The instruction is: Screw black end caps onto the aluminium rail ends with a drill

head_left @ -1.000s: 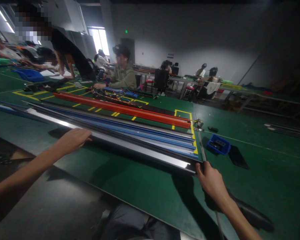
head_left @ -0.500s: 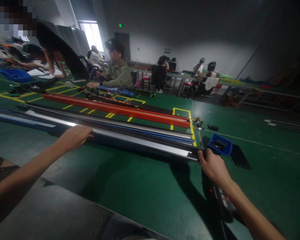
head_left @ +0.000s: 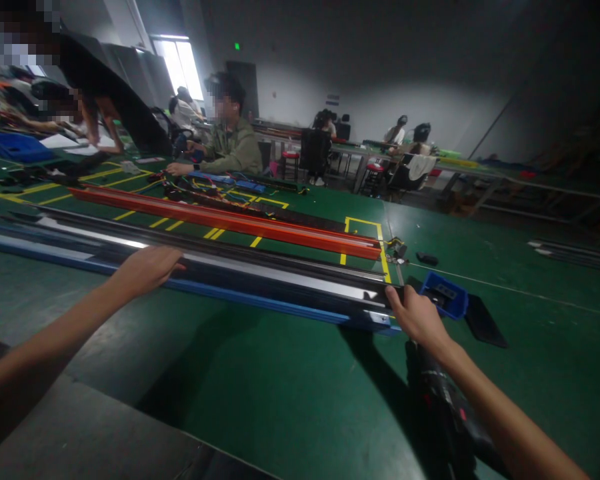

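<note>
A long dark strip (head_left: 280,275) with a shiny silver band runs across the view in both my hands. My left hand (head_left: 153,268) is closed over it near the middle, palm down, with the fingertips out of sight on its far side. At its right end my right hand (head_left: 420,312) grips it, thumb on the near side. Along the strip's near side lies a long blue profile (head_left: 260,302); whether the two are touching cannot be made out. Behind them an orange-red profile (head_left: 230,225) rests on the green table (head_left: 280,387).
A blue bin (head_left: 461,308) with small dark parts and a black flat plate (head_left: 486,321) are at the right. Below my right forearm is a black tool (head_left: 433,383) with red marks. Across the table a person in a green jacket (head_left: 235,147) sits near bundled wires (head_left: 220,190).
The dark strip has shifted slightly away from me at its right end. The blue profile now shows along its near side, where dark covered it before. Both hands keep their grip.
</note>
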Motion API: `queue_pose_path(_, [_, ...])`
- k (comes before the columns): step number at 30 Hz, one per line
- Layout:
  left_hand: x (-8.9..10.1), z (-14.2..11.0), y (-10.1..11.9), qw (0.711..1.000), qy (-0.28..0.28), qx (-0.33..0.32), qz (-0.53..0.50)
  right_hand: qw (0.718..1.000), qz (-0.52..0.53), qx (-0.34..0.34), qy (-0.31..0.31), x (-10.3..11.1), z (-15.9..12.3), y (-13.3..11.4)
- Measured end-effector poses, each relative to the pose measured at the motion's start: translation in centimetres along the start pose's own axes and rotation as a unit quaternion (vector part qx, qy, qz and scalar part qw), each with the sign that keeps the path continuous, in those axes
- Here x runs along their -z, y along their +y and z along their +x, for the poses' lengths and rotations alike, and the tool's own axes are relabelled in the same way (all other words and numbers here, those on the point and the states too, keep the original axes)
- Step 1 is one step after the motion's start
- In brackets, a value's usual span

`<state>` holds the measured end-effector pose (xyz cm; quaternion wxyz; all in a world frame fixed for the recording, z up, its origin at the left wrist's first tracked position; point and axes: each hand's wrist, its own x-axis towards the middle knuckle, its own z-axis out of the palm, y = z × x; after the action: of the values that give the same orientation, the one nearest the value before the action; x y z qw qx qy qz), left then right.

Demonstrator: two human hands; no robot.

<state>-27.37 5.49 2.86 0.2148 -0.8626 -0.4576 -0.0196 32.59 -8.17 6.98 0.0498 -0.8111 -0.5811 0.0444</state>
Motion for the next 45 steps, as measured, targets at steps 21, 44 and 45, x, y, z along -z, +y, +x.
queue_pose_path(21, [-2.3,5.1,-0.7,1.0,0.005,-0.006,0.018,1.0,-0.01,-0.003,0.0,-0.1,5.5,-0.3])
queue_pose_path(44, [-3.8,11.1,-1.0,0.999,0.046,-0.001,0.014,1.0,-0.008,0.016,0.022,0.5,12.3,0.9])
queue_pose_path(45, [-3.8,11.3,-1.0,0.999,0.044,0.001,0.018,1.0,-0.008,0.015,0.021,0.4,12.6,0.9])
